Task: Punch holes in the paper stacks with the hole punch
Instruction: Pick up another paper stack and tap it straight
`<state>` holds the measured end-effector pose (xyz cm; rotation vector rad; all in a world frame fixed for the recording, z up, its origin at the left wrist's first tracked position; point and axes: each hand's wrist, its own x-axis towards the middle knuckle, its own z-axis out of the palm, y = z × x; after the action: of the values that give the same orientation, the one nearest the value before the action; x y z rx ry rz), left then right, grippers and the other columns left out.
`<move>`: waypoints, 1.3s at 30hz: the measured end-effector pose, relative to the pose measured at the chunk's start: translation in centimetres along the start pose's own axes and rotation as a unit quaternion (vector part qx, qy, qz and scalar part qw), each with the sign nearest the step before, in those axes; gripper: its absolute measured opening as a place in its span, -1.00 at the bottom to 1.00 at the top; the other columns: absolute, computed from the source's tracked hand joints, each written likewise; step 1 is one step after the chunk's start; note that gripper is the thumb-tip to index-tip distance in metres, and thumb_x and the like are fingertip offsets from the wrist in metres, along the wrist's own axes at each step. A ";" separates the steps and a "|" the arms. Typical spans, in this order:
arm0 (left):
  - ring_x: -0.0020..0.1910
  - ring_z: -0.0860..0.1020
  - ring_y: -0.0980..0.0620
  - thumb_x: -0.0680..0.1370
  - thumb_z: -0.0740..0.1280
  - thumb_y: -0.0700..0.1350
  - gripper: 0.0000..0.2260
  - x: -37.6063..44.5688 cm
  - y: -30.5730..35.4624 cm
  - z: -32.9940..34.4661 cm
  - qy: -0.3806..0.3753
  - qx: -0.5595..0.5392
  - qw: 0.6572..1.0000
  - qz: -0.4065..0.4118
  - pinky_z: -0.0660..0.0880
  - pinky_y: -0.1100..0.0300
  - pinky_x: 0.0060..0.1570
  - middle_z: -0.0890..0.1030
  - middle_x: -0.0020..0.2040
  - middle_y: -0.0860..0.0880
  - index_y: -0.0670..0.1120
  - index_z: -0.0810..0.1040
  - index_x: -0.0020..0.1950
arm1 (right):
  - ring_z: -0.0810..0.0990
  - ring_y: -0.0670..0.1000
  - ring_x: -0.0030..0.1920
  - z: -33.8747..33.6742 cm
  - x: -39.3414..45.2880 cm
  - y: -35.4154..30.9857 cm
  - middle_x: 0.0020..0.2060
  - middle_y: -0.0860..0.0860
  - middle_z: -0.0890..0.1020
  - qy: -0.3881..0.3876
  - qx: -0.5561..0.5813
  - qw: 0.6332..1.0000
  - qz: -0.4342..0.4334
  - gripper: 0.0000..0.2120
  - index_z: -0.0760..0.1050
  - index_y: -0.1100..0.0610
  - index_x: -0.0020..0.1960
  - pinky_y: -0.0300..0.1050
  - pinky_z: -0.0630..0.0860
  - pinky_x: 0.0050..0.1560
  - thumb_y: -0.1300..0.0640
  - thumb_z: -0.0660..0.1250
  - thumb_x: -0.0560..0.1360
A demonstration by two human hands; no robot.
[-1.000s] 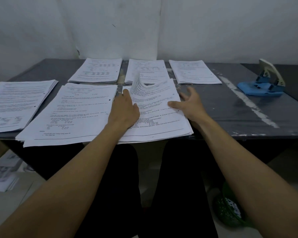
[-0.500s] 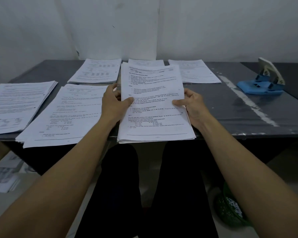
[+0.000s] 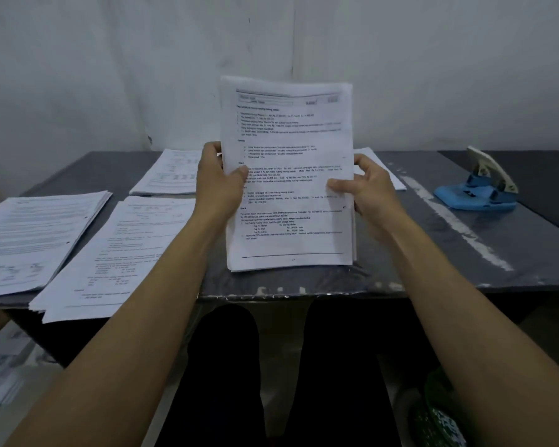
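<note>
A stack of printed white paper (image 3: pixel 288 130) stands upright on its bottom edge on the dark table (image 3: pixel 465 262), in front of me. My left hand (image 3: pixel 218 185) grips its left edge with the thumb across the front page. My right hand (image 3: pixel 367 185) grips its right edge the same way. The blue hole punch (image 3: pixel 478 191) with a pale lever sits on the table at the far right, well apart from both hands.
Further paper stacks lie flat: one at the far left (image 3: pixel 36 240), one beside it (image 3: pixel 123 253), one behind (image 3: pixel 168 172), and a corner of another (image 3: pixel 381 172) behind the held stack. More papers (image 3: pixel 0 372) lie on the floor at left; a green object (image 3: pixel 439 411) sits lower right.
Both hands have taken the middle stack off the table, lifted it and tipped it upright. Its bottom edge now meets the tabletop near the front.
</note>
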<state>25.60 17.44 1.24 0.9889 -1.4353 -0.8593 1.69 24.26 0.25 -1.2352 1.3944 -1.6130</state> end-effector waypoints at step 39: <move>0.03 0.69 0.06 0.51 0.50 -0.06 -0.72 -0.2 1.8 0.0 -0.045 -0.068 0.994 0.077 0.66 0.10 -0.05 0.69 0.12 0.05 -0.02 0.58 0.19 | 0.64 0.02 -0.10 0.2 -1.2 -2.6 -0.18 -0.01 0.67 0.075 -0.034 0.996 -0.039 -0.84 0.56 0.12 -0.15 0.01 0.61 -0.04 0.36 0.35 0.43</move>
<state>25.37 18.30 2.87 0.7355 -1.4880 -0.8845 2.51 25.89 2.52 -1.2419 1.5221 -1.7564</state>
